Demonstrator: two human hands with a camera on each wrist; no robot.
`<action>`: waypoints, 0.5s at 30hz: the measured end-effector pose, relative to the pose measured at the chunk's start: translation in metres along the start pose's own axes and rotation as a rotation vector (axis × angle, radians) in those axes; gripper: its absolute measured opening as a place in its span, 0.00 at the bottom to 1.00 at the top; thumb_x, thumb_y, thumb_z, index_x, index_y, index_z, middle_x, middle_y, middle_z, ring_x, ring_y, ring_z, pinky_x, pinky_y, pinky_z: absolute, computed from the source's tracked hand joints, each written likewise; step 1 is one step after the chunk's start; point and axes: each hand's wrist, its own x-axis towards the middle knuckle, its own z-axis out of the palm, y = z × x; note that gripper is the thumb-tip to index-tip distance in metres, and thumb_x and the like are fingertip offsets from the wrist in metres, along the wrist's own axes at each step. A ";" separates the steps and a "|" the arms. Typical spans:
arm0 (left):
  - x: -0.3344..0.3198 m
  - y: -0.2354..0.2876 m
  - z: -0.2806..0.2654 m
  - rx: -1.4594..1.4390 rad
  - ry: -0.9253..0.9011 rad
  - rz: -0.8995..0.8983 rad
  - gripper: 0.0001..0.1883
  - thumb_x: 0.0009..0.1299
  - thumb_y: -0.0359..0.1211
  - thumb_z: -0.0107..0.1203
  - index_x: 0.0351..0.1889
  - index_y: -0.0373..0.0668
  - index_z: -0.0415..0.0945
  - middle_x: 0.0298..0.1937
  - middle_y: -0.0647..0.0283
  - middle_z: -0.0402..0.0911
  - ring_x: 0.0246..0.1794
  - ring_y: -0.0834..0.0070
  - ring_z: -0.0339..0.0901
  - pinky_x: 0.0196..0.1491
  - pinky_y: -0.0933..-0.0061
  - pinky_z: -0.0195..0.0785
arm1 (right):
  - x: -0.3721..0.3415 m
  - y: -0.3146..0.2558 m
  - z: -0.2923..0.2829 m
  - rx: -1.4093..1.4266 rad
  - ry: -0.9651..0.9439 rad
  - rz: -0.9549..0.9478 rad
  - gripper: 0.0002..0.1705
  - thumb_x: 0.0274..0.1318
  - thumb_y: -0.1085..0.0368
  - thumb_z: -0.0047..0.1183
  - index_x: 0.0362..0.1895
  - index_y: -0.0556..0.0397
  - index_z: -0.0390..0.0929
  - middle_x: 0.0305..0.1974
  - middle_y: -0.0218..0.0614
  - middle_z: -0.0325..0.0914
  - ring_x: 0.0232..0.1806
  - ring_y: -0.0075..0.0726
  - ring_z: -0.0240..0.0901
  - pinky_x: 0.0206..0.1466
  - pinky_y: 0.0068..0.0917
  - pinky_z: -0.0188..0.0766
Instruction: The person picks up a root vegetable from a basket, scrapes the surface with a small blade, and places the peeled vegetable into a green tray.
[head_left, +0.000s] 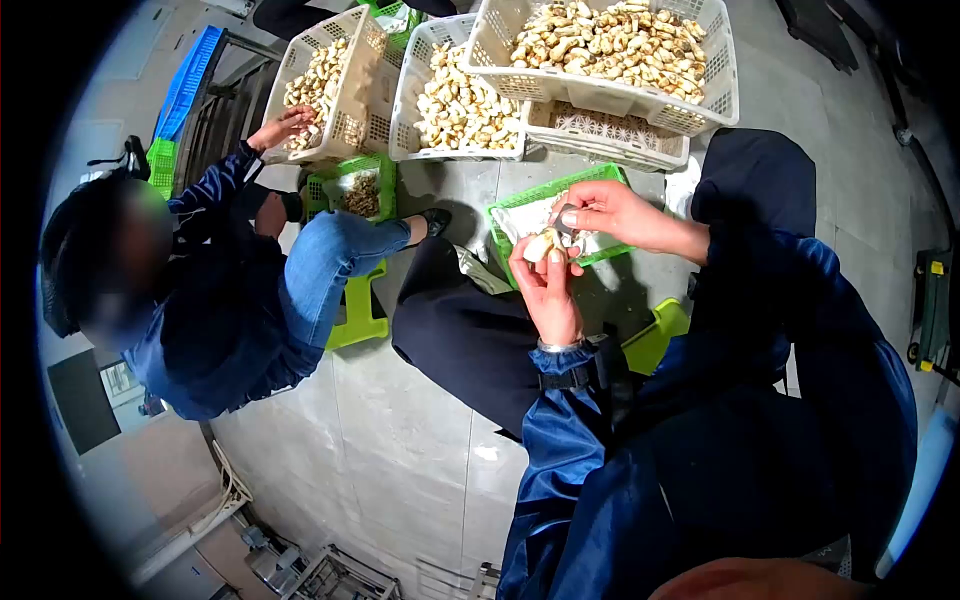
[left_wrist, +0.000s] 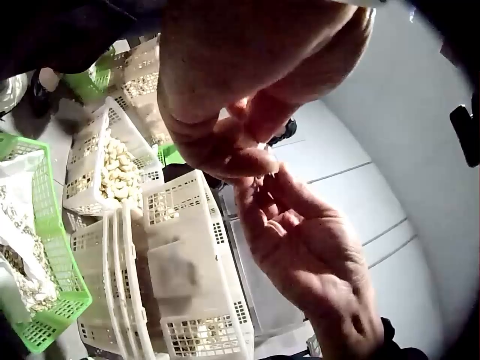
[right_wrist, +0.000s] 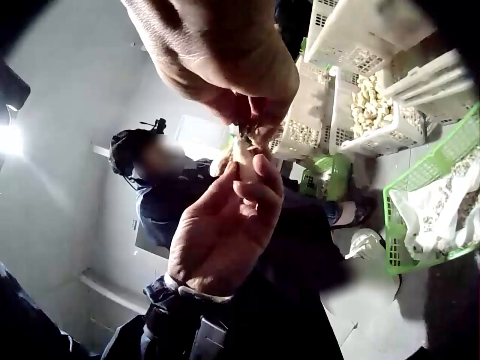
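My left hand [head_left: 550,300] holds a pale, stubby mushroom [head_left: 540,246] between thumb and fingers. From the right, my right hand [head_left: 625,217] pinches a small dark flat blade [head_left: 567,217] against the mushroom's end. In the right wrist view the mushroom [right_wrist: 244,159] points up from the left hand's fingertips to the right hand's pinched fingers. The left wrist view shows both hands meeting, with fingers hiding most of the mushroom. Below the hands stands a green basket [head_left: 505,238] lined with white plastic, with trimmings in it.
White crates of mushrooms stand ahead: a large one [head_left: 600,84] on stacked crates, a middle one [head_left: 402,140] and a left one [head_left: 345,80]. At left another person [head_left: 220,300] sits, one hand in the left crate, near a second green basket [head_left: 385,190]. A green stool [head_left: 655,335] is beside my leg.
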 end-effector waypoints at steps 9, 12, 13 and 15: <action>0.000 0.001 0.001 -0.224 0.042 -0.030 0.16 0.73 0.44 0.44 0.54 0.49 0.62 0.49 0.68 0.72 0.46 0.80 0.70 0.46 0.76 0.63 | 0.000 0.004 0.005 0.064 -0.093 -0.040 0.07 0.59 0.67 0.50 0.31 0.59 0.73 0.28 0.30 0.74 0.33 0.20 0.70 0.39 0.21 0.67; -0.001 0.004 0.005 -0.200 0.032 0.004 0.13 0.74 0.42 0.44 0.51 0.48 0.63 0.47 0.66 0.72 0.44 0.80 0.70 0.45 0.75 0.63 | -0.003 0.006 0.008 -0.162 -0.043 -0.127 0.08 0.57 0.67 0.52 0.35 0.60 0.74 0.34 0.30 0.74 0.37 0.19 0.67 0.40 0.22 0.67; -0.001 0.004 0.004 -0.201 0.030 0.002 0.13 0.74 0.42 0.44 0.51 0.48 0.63 0.47 0.66 0.72 0.44 0.80 0.70 0.45 0.75 0.63 | -0.003 0.006 0.007 -0.163 -0.040 -0.127 0.08 0.57 0.67 0.52 0.35 0.60 0.74 0.34 0.30 0.74 0.37 0.19 0.67 0.40 0.22 0.67; -0.001 0.003 0.002 -0.223 -0.014 0.034 0.12 0.73 0.39 0.45 0.50 0.47 0.63 0.47 0.65 0.73 0.43 0.79 0.70 0.45 0.75 0.63 | -0.003 0.003 0.007 -0.083 -0.029 -0.098 0.08 0.57 0.66 0.52 0.34 0.59 0.73 0.31 0.28 0.73 0.35 0.18 0.67 0.38 0.21 0.66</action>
